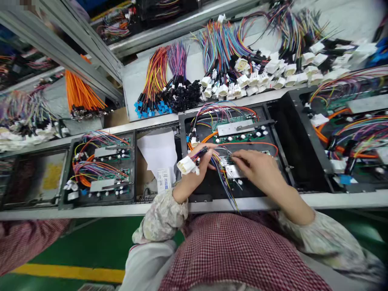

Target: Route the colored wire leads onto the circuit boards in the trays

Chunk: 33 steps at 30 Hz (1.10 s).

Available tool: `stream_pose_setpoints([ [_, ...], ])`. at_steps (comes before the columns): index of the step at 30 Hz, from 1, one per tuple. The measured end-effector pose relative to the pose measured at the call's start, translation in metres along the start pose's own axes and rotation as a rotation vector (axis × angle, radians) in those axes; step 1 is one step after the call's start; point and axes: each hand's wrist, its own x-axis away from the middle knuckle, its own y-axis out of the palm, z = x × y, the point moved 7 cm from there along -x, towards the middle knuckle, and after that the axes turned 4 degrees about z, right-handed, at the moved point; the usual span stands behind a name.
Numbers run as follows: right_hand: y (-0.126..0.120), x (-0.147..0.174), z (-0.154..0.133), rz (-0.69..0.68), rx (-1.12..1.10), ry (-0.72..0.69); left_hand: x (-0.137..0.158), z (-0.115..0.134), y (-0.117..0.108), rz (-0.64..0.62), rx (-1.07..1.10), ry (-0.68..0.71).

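My left hand (198, 167) is closed around a wire harness; its white connector (187, 165) sticks out at the left, and the loose coloured wires (226, 182) hang down over the tray's front edge. Fingers pinched, my right hand (253, 165) is over the lower circuit board (222, 159) at the thin wires there; the exact wire between its fingertips is too small to make out. Both hands are above a black tray (209, 197). Behind them lies the upper circuit board (239, 129), with a silver metal bar and coloured wires attached.
Harness bundles with white connectors (242, 83) and orange-yellow wires with blue plugs (153, 107) lie on the shelf behind. Trays with wired boards (103, 161) stand left and right along the line. White paper (159, 149) lies between trays. A co-worker's checked sleeve (33, 242) shows at left.
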Motion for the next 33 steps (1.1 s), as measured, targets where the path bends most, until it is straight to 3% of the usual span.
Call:
stream_pose_setpoints([
  [11,0.015,-0.010,-0.001,-0.034,0.067,-0.009,0.001,0.004,0.001,-0.034,-0.082,0.038],
  [17,-0.024,0.010,-0.005,0.112,0.040,0.020,-0.001,0.007,0.001,-0.014,-0.059,0.031],
  [22,-0.030,0.031,-0.004,-0.008,0.053,0.011,-0.002,0.005,0.006,0.001,0.001,-0.021],
  [25,-0.035,0.026,0.014,0.135,0.052,0.100,-0.003,0.005,0.009,-0.023,0.006,-0.047],
  [33,-0.014,0.008,0.033,0.087,0.090,0.100,-0.003,0.008,0.012,-0.075,-0.025,-0.044],
])
